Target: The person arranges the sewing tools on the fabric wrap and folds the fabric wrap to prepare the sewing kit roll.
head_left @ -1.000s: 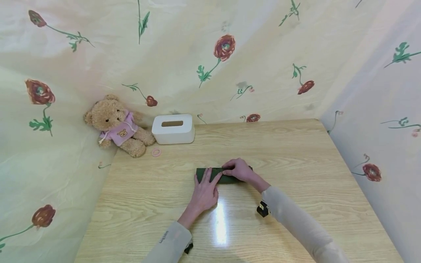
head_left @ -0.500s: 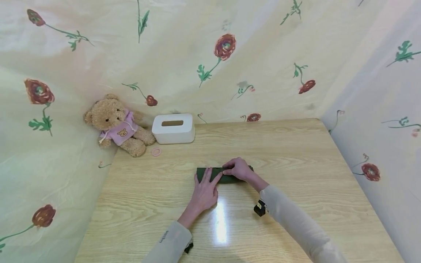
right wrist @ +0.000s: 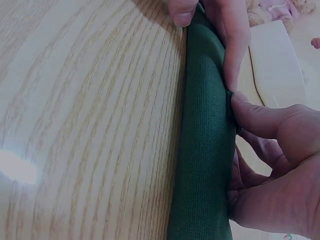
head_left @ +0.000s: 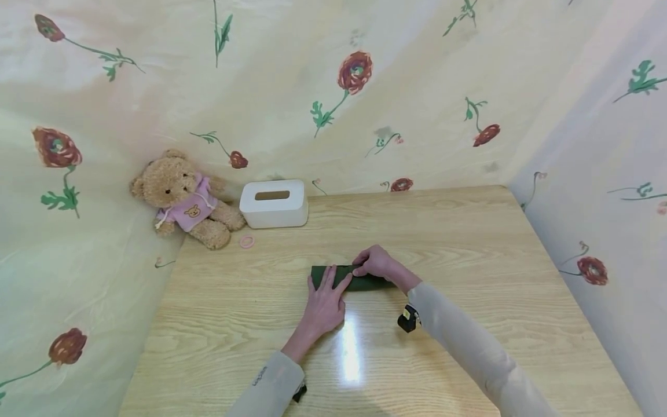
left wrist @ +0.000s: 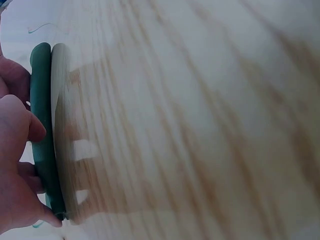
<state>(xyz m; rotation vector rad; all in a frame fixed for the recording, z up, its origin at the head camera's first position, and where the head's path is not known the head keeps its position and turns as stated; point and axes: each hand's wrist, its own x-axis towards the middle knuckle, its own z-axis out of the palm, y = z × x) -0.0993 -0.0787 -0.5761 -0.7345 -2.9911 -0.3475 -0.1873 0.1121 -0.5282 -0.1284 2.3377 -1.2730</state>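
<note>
A long, dark green case [head_left: 371, 283] with a woven-looking surface lies crosswise on the table. My left hand [head_left: 323, 304] rests over its left part, fingers straight and spread. At the far edge, my right hand [head_left: 378, 264] pinches the case beside the left hand's fingertip. In the right wrist view, the right thumb [right wrist: 257, 120] presses a small dark bit on the edge of the green case [right wrist: 202, 145]; what that bit is cannot be told. The left wrist view shows the case [left wrist: 44, 125] side-on as a rounded roll, left fingers around it.
Behind the hands stand a white tissue box [head_left: 274, 216] and a teddy bear [head_left: 190, 202] in a lilac top. A pink ring [head_left: 247, 241] lies in front of them. The wooden table [head_left: 448, 231] meets flower-patterned cloth at the back and sides.
The right hand and forearm have shifted slightly left, and the wrist covers more of the case's right end. The left hand and the case have stayed in place.
</note>
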